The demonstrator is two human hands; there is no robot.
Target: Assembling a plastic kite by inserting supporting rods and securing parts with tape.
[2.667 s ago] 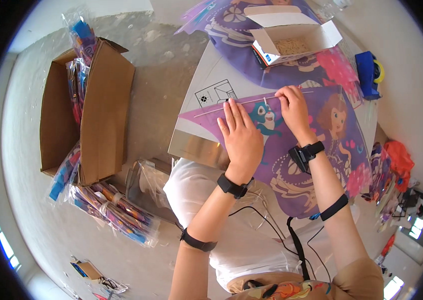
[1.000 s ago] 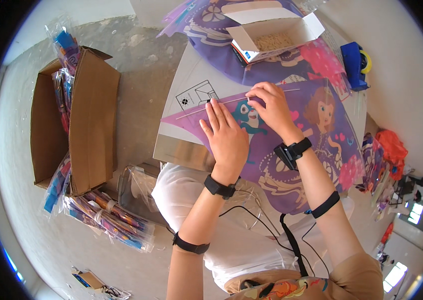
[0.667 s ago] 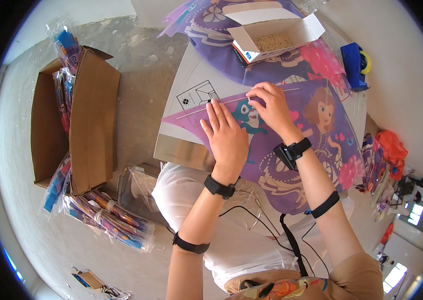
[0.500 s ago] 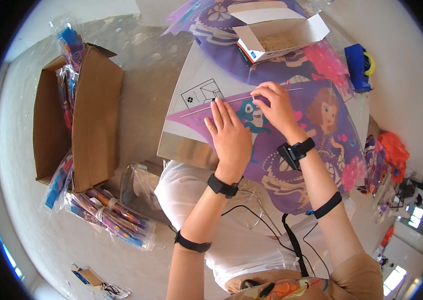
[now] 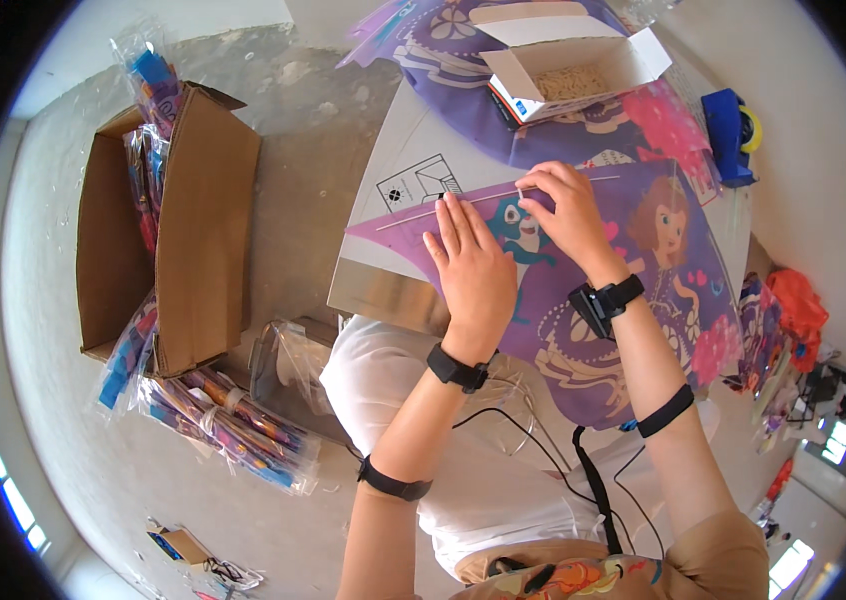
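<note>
A thin purple kite sail (image 5: 678, 290), printed with a cartoon girl and a teal animal, lies across the table and hangs over its near edge. Along its far edge runs a straight white strip (image 5: 423, 217); I cannot tell whether it is a rod or a seam. My left hand (image 5: 478, 270) rests flat on the sail's pointed left part, fingers stretched and holding nothing. Right of it, my right hand (image 5: 571, 215) pinches a small white piece (image 5: 520, 194) against the far edge between thumb and fingertips. Its exact kind is too small to tell.
An open white box (image 5: 583, 85) of small tan pieces sits on more purple sails (image 5: 453, 90) at the back. A blue tape dispenser (image 5: 726, 138) stands at the table's right. Left on the floor are a cardboard box (image 5: 205, 230) and plastic-wrapped bundles (image 5: 233, 425).
The whole view has shifted slightly, moving the scene a little to the right. Both hands keep the same place and pose on the sail.
</note>
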